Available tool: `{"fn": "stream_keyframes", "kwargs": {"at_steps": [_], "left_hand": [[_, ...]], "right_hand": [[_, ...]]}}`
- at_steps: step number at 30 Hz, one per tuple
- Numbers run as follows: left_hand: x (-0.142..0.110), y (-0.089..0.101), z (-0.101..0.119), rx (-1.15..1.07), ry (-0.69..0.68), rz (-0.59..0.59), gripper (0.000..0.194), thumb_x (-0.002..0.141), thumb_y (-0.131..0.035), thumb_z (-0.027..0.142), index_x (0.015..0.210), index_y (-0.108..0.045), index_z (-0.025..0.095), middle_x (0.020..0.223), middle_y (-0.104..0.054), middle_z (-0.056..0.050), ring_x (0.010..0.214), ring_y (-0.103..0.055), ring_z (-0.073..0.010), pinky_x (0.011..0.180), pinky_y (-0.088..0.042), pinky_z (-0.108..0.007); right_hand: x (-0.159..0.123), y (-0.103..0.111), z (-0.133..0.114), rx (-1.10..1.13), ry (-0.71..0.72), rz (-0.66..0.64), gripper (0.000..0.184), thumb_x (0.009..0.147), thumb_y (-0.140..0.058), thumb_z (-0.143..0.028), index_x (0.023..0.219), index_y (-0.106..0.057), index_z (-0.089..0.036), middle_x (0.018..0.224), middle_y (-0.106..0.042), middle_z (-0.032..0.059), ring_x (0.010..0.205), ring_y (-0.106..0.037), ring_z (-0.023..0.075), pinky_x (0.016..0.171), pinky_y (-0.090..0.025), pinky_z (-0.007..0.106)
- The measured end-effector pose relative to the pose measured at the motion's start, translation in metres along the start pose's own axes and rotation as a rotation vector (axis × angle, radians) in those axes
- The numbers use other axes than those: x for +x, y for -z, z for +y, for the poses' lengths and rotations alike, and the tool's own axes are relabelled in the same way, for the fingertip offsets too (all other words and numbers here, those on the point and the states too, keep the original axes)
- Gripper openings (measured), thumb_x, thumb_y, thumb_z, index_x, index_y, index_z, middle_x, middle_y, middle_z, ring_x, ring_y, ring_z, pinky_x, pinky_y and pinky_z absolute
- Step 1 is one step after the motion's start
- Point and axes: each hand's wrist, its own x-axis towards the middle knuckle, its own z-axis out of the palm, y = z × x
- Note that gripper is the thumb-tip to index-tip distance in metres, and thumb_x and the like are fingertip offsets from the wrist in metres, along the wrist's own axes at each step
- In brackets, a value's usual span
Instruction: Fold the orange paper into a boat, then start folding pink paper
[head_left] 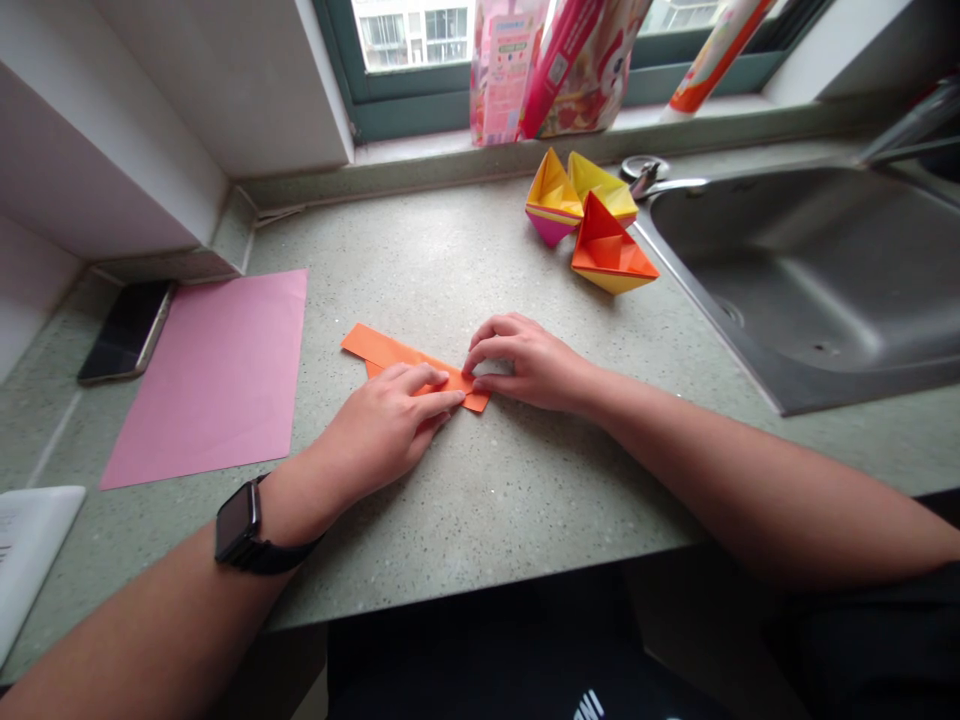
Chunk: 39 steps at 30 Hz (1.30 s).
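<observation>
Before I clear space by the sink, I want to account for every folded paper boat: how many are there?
3: orange-yellow nearest; yellow-magenta behind left; yellow behind right.

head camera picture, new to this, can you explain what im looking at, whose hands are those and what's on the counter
There is no robot here: these are a person's own bare hands. The one picture comes from a camera worn on their head, looking forward and down, so the arms reach in from the bottom.

The left hand, with a smartwatch on its wrist, rests its fingers on a folded orange paper strip. The right hand has its fingertips at the strip's right part.

Left of the strip on the speckled countertop are a pink paper sheet and a smartphone. Toward the window stand three folded paper boats, near the metal sink.
</observation>
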Motion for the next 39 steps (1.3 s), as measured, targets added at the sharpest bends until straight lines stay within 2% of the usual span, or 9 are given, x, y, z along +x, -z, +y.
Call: {"fn": "stream_keyframes", "kwargs": {"at_steps": [7, 17, 31, 34, 39], "left_hand": [[-0.001, -0.001, 0.003, 0.122, -0.023, -0.088, 0.042, 0.112, -0.052, 0.026, 0.150, -0.069, 0.024, 0.132, -0.069, -0.015, 0.115, -0.063, -0.0311, 0.105, -0.056, -0.050], [0.002, -0.005, 0.012, 0.202, -0.014, -0.122, 0.047, 0.114, -0.048, 0.041, 0.155, -0.064, 0.024, 0.128, -0.066, -0.015, 0.117, -0.058, -0.0323, 0.110, -0.050, -0.050], [0.010, -0.015, 0.025, 0.267, 0.058, -0.104, 0.057, 0.108, -0.059, 0.056, 0.158, -0.062, 0.028, 0.125, -0.063, -0.017, 0.117, -0.053, -0.0378, 0.107, -0.049, -0.054], [0.009, -0.014, 0.024, 0.253, 0.054, -0.091, 0.055, 0.109, -0.057, 0.057, 0.155, -0.064, 0.028, 0.122, -0.064, -0.016, 0.114, -0.054, -0.0364, 0.104, -0.050, -0.053], [0.006, -0.007, 0.017, 0.183, 0.043, -0.081, 0.046, 0.112, -0.054, 0.049, 0.144, -0.071, 0.022, 0.122, -0.067, -0.014, 0.108, -0.059, -0.0322, 0.102, -0.054, -0.051]], "right_hand": [[0.000, 0.001, 0.001, 0.014, 0.001, -0.006, 0.009, 0.095, -0.081, -0.026, 0.103, -0.084, -0.029, 0.114, -0.073, 0.0069, 0.111, -0.064, 0.0264, 0.105, -0.046, 0.045], [0.002, 0.004, 0.008, 0.074, 0.036, -0.001, 0.012, 0.097, -0.074, -0.021, 0.101, -0.084, -0.026, 0.112, -0.074, 0.0067, 0.109, -0.068, 0.0237, 0.104, -0.050, 0.041], [0.004, 0.005, 0.010, 0.066, 0.042, 0.007, 0.015, 0.100, -0.068, -0.022, 0.099, -0.083, -0.025, 0.109, -0.077, 0.0071, 0.105, -0.070, 0.0235, 0.101, -0.052, 0.040], [0.003, 0.009, 0.010, 0.085, 0.051, -0.009, 0.015, 0.101, -0.067, -0.023, 0.102, -0.082, -0.025, 0.110, -0.078, 0.0072, 0.107, -0.071, 0.0235, 0.101, -0.053, 0.041], [0.000, 0.012, 0.008, 0.086, 0.052, -0.054, 0.014, 0.098, -0.076, -0.027, 0.110, -0.082, -0.028, 0.118, -0.077, 0.0072, 0.115, -0.069, 0.0251, 0.107, -0.052, 0.044]]}}
